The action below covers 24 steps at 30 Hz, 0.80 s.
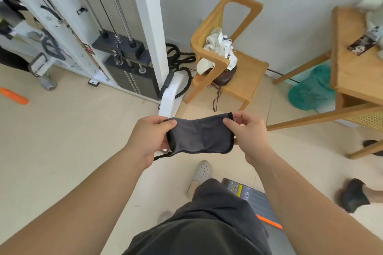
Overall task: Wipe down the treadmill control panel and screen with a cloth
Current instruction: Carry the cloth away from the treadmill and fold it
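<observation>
A dark grey cloth [200, 135] with a black stitched edge is stretched flat between both hands in front of my waist. My left hand [148, 137] pinches its left edge, thumb on top. My right hand [247, 133] pinches its right edge the same way. A black loop hangs from the cloth's lower left corner. Only a corner of the treadmill deck [250, 195], dark grey with an orange stripe, shows at the lower right beside my leg. Its control panel and screen are out of view.
A white cable weight machine [128, 51] stands at the back left. A wooden chair [232, 56] with clothes on it is straight ahead, a wooden table [352, 64] at the right. Another person's foot [352, 194] is at the right edge.
</observation>
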{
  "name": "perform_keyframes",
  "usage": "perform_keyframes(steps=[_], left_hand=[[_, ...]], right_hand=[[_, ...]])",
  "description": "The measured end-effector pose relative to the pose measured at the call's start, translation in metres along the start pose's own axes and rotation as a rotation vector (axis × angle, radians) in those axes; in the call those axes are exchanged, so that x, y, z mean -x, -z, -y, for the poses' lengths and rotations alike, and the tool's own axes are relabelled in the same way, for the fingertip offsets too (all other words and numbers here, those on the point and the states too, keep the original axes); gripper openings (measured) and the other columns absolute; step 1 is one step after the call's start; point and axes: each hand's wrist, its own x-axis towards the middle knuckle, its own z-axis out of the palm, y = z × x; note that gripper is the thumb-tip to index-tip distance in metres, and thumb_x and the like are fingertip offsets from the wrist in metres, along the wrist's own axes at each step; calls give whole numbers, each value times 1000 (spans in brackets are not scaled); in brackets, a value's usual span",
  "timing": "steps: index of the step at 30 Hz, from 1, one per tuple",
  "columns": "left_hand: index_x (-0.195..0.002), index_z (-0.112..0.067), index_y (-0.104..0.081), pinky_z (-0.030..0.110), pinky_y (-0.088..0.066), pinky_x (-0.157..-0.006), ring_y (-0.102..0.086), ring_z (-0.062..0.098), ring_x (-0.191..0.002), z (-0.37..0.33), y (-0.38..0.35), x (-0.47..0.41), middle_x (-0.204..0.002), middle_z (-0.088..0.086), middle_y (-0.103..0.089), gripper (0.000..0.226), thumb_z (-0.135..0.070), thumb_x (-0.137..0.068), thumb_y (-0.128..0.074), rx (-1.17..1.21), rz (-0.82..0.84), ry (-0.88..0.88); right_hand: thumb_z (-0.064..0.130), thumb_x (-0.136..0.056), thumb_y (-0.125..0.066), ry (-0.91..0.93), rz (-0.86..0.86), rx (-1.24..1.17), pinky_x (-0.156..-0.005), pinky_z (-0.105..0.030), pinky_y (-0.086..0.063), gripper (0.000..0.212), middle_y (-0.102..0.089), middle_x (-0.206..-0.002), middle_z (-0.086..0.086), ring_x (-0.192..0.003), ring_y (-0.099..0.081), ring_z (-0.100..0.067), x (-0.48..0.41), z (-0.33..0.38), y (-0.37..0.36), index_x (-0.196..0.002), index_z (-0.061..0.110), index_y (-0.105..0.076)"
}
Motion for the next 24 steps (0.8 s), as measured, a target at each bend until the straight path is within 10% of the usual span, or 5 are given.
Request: perform_keyframes(steps=[10, 16, 24], left_hand=[[-104, -12, -74, 39, -63, -70, -77, 28, -84, -104, -160, -92, -95, 11, -78, 15, -11, -99, -60, -144, 204, -55], [-98, -14, -76, 38, -63, -74, -75, 22, -80, -156, -259, -134, -87, 7, -78, 13, -19, -97, -64, -194, 316, -137], [-99, -14, -75, 31, -61, -70, -76, 24, -86, -208, -368, -214, -90, 8, -78, 10, -16, -89, -74, -304, 508, -173]], right_hand=[[16, -91, -73, 60, -79, -21, -63, -50, -64, 9, -72, -75, -1, -70, -74, -29, -105, 61, 63, -89, 25, -74], [12, -91, -68, 90, -114, -18, -63, -34, -61, 20, -74, -79, -1, -68, -72, -21, -164, 90, 102, -93, 31, -74], [0, -88, -50, 53, -126, -30, -86, -38, -60, 57, -78, -95, 10, -93, -72, -10, -254, 104, 166, -100, 51, -74]])
